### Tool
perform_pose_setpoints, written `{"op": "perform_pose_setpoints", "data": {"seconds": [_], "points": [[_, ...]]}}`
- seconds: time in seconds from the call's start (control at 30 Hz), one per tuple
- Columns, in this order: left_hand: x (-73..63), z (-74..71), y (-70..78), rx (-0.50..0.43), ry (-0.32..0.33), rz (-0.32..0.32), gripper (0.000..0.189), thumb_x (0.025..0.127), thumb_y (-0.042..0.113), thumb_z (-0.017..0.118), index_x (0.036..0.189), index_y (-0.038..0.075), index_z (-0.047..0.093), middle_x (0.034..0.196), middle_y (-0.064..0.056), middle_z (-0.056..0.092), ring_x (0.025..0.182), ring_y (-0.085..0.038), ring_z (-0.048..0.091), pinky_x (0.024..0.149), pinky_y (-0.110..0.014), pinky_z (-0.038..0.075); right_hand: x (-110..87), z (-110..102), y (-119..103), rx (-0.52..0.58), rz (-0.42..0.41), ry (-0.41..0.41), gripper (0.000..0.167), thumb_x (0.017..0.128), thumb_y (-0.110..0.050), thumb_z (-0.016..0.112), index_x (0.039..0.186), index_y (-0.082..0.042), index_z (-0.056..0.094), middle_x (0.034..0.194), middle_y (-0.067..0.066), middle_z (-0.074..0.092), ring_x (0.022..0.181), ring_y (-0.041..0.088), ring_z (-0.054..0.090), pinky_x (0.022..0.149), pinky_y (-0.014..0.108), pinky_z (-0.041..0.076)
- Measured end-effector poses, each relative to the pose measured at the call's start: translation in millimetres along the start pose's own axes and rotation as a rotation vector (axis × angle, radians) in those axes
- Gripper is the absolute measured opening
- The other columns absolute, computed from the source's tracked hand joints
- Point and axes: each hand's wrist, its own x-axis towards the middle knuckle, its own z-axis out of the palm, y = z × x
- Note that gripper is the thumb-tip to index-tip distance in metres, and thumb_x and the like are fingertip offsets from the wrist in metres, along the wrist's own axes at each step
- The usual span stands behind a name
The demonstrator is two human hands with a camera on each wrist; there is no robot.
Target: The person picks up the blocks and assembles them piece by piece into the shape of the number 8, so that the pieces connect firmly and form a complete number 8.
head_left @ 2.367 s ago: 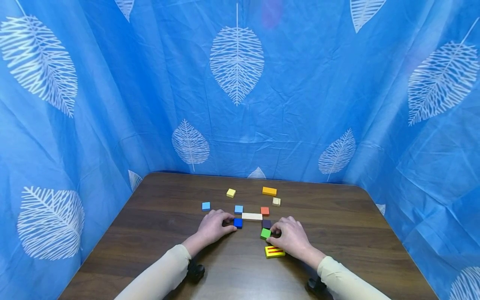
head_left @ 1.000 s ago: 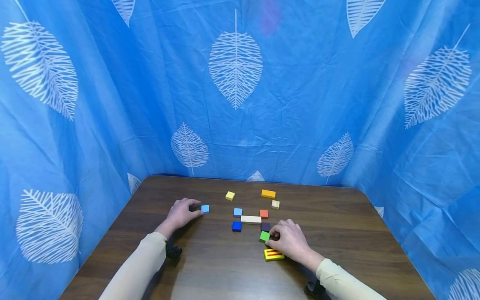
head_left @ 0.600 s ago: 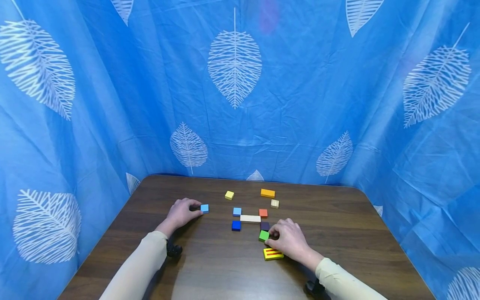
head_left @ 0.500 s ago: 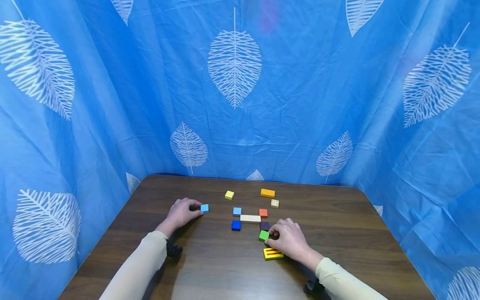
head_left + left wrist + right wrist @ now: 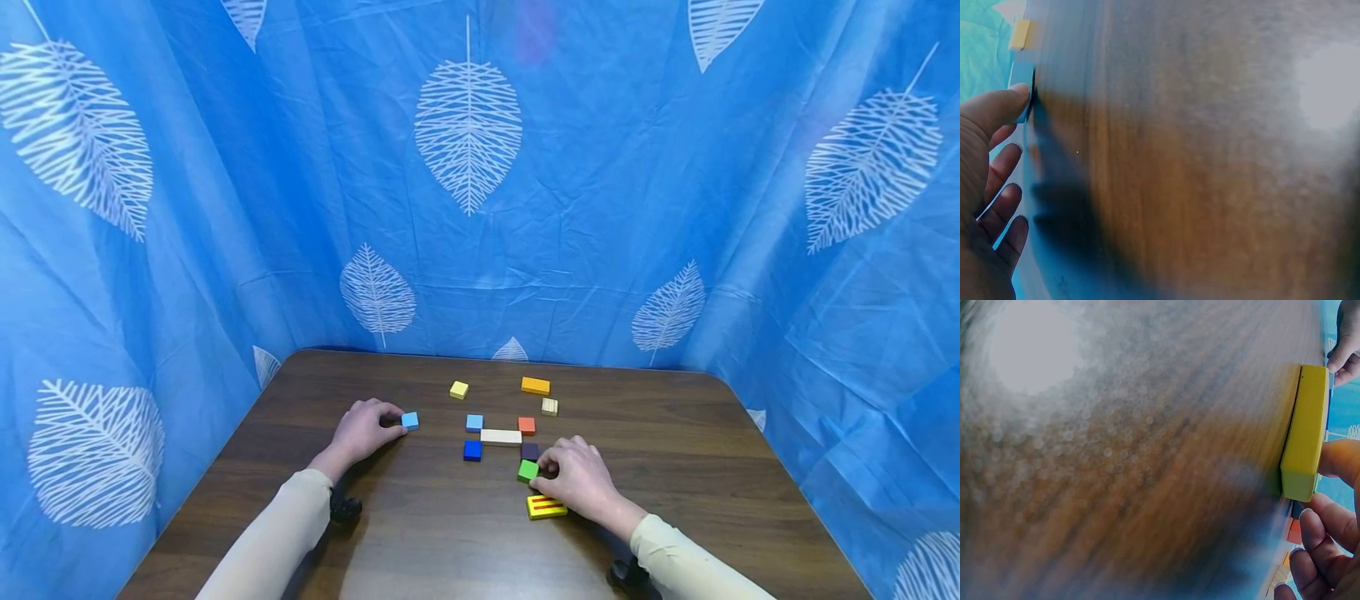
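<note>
At the left of the head view, my left hand (image 5: 365, 432) pinches a light blue block (image 5: 410, 421) between thumb and fingers. In the left wrist view the thumb lies on that light blue block (image 5: 1021, 72), the other fingers loosely bent. My right hand (image 5: 581, 475) pinches a green block (image 5: 527, 472), which sits in front of a dark purple block (image 5: 529, 452). Just nearer lies a yellow block (image 5: 547, 507) with red stripes; in the right wrist view this yellow block (image 5: 1307, 434) hides most of the green one.
A cream bar (image 5: 500, 437) lies among a second light blue block (image 5: 474, 423), a dark blue block (image 5: 472, 451) and a red block (image 5: 527, 426). Farther back are a pale yellow block (image 5: 459, 390), an orange block (image 5: 536, 386) and a striped wooden block (image 5: 550, 407).
My left hand has left the dark blue block, moved left and taken hold of the light blue block, which has just shifted slightly towards me and turned. The right hand stays at the green block.
</note>
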Motion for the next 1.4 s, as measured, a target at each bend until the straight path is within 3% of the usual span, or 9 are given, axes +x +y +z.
{"op": "perform_pose_setpoints", "data": {"seconds": [0.3, 0.67, 1.0, 1.23, 1.4], "points": [[-7.8, 0.4, 10.1, 0.021, 0.006, 0.031, 0.032, 0.09, 0.036, 0.08, 0.115, 0.016, 0.076, 0.111, -0.003, 0.067, 0.105, -0.026, 0.054, 0.094, -0.049, 0.046, -0.9, 0.2, 0.1, 0.0, -0.002, 0.008, 0.024, 0.075, -0.038, 0.09, 0.084, -0.021, 0.076, 0.076, -0.014, 0.051, 0.078, 0.012, 0.043, 0.071, 0.035, 0.035], [-21.1, 6.3, 47.2, -0.009, 0.025, 0.105, 0.028, 0.086, 0.039, 0.083, 0.108, 0.023, 0.076, 0.104, 0.005, 0.065, 0.099, -0.02, 0.054, 0.088, -0.043, 0.047, 0.0, 0.2, 0.6, -0.003, 0.011, -0.012, 0.024, 0.076, -0.039, 0.089, 0.085, -0.021, 0.076, 0.078, -0.014, 0.053, 0.081, 0.013, 0.045, 0.073, 0.036, 0.037], [-35.7, 22.4, 74.6, 0.005, -0.001, 0.204, 0.027, 0.085, 0.04, 0.084, 0.104, 0.023, 0.076, 0.097, 0.008, 0.063, 0.095, -0.015, 0.053, 0.084, -0.04, 0.047, -0.3, -1.2, -0.6, 0.002, 0.019, -0.016, 0.024, 0.077, -0.038, 0.089, 0.087, -0.02, 0.076, 0.078, -0.014, 0.053, 0.081, 0.013, 0.044, 0.073, 0.036, 0.036], [-46.8, 40.6, 82.2, 0.061, -0.047, 0.292, 0.028, 0.085, 0.043, 0.083, 0.104, 0.023, 0.077, 0.095, 0.01, 0.062, 0.09, -0.012, 0.051, 0.082, -0.037, 0.046, -0.7, -1.9, -1.4, 0.006, 0.007, -0.004, 0.023, 0.077, -0.037, 0.089, 0.086, -0.02, 0.076, 0.078, -0.013, 0.053, 0.08, 0.013, 0.044, 0.072, 0.036, 0.036], [-49.8, 52.0, 82.6, 0.08, -0.042, 0.323, 0.028, 0.084, 0.042, 0.084, 0.102, 0.021, 0.077, 0.092, 0.011, 0.06, 0.087, -0.012, 0.049, 0.078, -0.034, 0.045, -0.4, -1.7, -1.3, 0.003, 0.006, -0.001, 0.024, 0.076, -0.037, 0.089, 0.086, -0.02, 0.076, 0.078, -0.013, 0.053, 0.08, 0.013, 0.044, 0.072, 0.036, 0.036]]}}
